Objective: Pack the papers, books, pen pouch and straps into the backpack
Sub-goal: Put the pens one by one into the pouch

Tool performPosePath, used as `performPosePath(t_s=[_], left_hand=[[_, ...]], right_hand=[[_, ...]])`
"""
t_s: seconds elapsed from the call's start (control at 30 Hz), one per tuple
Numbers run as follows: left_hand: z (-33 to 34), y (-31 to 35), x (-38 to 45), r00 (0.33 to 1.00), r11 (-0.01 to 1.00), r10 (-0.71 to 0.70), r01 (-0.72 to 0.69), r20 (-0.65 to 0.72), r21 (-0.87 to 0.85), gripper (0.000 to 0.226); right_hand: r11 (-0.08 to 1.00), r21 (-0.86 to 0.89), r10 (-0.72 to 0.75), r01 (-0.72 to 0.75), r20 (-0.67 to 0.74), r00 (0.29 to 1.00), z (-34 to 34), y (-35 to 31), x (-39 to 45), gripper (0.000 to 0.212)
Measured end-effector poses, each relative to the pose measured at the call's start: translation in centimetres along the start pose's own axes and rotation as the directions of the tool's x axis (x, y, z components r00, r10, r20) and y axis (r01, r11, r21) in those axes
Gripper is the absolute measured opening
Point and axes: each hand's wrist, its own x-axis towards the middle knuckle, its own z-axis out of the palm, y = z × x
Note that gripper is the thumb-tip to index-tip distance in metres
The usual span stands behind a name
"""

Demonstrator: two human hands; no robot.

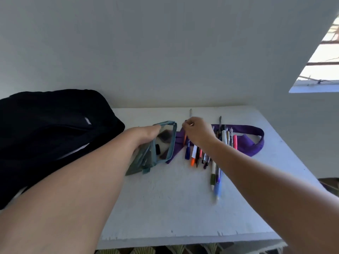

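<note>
A black backpack lies on the left end of the white table, its zip partly open with white paper showing inside. My left hand grips the teal pen pouch and holds its mouth open, raised off the table. My right hand is closed in a pinch just right of the pouch, above a row of several pens. A thin pen seems to be between its fingers, but blur hides it. A purple strap loops under the pens.
The table stands against a plain white wall. More pens lie toward the right, one long blue one nearest me. A window opening is at the upper right. Patterned floor shows below the table's front edge.
</note>
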Motion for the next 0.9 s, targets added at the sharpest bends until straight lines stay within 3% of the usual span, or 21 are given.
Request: performPosePath(t_s=[0.1,0.23,0.4,0.57,0.7,0.77,0.9], left_hand=[[-0.4,0.2,0.2,1.0,1.0,0.0,0.0,0.011,0.019,0.06],[-0.5,0.4,0.4,1.0,1.0,0.009,-0.01,0.009,0.029,0.059],[-0.9,0.3,0.4,0.999,0.999,0.008,-0.01,0.044,0.038,0.063],[-1.1,0.2,0.3,0.998,0.999,0.023,-0.024,0.056,0.021,0.063],[-1.1,0.5,-0.2,0.998,0.999,0.025,-0.027,0.063,0.029,0.06],[-1.2,0.8,-0.3,0.997,0.999,0.019,-0.022,0.073,0.046,0.059],[-1.6,1.2,-0.1,0.995,0.994,0.02,-0.03,0.095,0.104,0.058]], right_hand=[[0.996,-0.07,0.058,-0.061,-0.04,0.998,-0.9,1.4,0.8,0.022],[0.973,-0.23,0.023,-0.032,-0.043,0.999,-0.2,1.9,1.7,0.028],[0.871,-0.492,-0.02,0.01,-0.014,1.0,0.4,1.1,2.9,0.032],[0.747,-0.663,0.059,-0.044,0.001,0.998,2.2,0.3,3.5,0.04],[0.782,-0.612,0.129,-0.115,-0.021,0.991,2.6,0.2,3.8,0.027],[0.827,-0.542,0.161,-0.15,-0.028,0.987,2.4,-0.1,4.1,0.031],[0.957,-0.262,0.11,-0.129,-0.088,0.99,1.4,-0.5,5.2,0.03]])
